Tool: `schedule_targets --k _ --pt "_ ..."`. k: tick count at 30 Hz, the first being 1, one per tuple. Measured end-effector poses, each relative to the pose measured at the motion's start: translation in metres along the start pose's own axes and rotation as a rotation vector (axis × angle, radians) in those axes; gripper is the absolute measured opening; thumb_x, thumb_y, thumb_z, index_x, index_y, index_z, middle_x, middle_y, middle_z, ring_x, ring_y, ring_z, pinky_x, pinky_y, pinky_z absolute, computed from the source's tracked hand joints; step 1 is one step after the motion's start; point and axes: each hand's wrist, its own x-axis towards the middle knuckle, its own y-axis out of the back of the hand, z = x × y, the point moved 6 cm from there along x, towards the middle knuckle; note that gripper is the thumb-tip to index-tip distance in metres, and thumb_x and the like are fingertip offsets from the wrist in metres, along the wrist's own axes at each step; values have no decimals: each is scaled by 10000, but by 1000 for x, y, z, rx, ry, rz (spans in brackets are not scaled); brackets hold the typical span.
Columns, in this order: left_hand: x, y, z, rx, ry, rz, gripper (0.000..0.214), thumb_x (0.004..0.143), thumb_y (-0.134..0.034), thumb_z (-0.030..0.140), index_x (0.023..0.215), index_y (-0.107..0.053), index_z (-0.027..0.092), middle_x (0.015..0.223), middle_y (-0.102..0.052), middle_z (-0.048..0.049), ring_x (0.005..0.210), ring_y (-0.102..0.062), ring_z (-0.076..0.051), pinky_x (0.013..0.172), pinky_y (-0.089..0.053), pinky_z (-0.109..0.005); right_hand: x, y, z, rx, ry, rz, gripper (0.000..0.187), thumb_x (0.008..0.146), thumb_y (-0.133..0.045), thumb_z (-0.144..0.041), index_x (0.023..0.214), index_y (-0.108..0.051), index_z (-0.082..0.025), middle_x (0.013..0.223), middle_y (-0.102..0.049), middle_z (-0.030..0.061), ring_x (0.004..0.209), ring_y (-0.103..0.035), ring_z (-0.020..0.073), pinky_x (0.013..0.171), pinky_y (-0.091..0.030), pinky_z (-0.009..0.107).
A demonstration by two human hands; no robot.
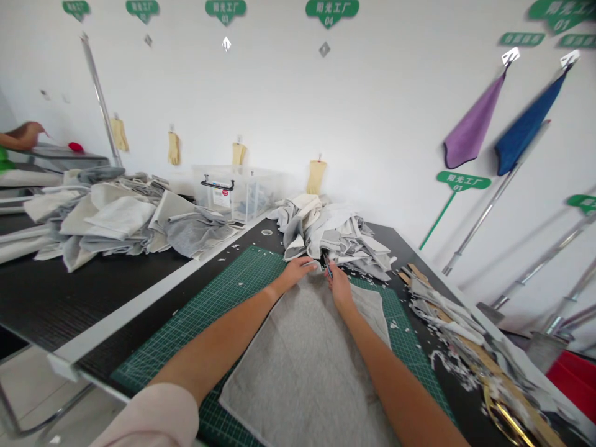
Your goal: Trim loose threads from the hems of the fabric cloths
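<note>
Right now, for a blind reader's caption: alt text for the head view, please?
Two bare hands meet at the far edge of a grey cloth spread on a green cutting mat; the left hand rests on the edge, the right hand grips a small blue item. Heaps of cloth lie behind, scraps at right.

A white wall carries green signs, yellow gloves and, far right, purple and blue cloths. Metal poles lean against it. The black desk stands over a pale floor.
</note>
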Motion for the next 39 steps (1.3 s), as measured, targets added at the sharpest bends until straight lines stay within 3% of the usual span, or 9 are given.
schedule_targets --k 3,7,16,30,39 --pt "-2 -1 2 -77 29 -5 400 828 -668 486 978 -737 122 961 -719 -63 882 -604 -172 848 -440 -275 -7 5 -8 -251 73 86 585 926 -268 -689 744 -566 -219 666 -619 33 658 -551 208 597 -367 291" --pt "-4 -2 3 -145 95 -2 391 818 -680 485 947 -733 120 928 -709 -57 855 -596 -164 834 -434 -272 -12 3 -13 -450 115 94 592 955 -213 -667 842 -604 -237 853 -687 54 771 -580 235 688 -390 313" --pt "-5 -2 4 -191 110 -16 373 829 -660 482 883 -721 118 890 -702 -53 847 -592 -158 824 -428 -265 -13 1 -13 -564 67 52 591 969 -187 -632 869 -627 -249 899 -685 42 799 -585 228 718 -388 320" --pt "0 2 -10 -48 46 -8 404 857 -606 513 913 -714 128 897 -680 -50 857 -582 -167 827 -441 -272 -13 -5 -9 -675 71 2 580 978 -233 -670 932 -641 -261 936 -686 60 871 -609 231 725 -374 298" --pt "-1 1 -9 -65 20 -19 402 872 -603 492 943 -713 112 910 -683 -51 866 -577 -164 843 -427 -278 -15 -6 -12 -730 100 -2 585 986 -210 -667 927 -625 -259 865 -659 49 796 -592 214 674 -336 285"
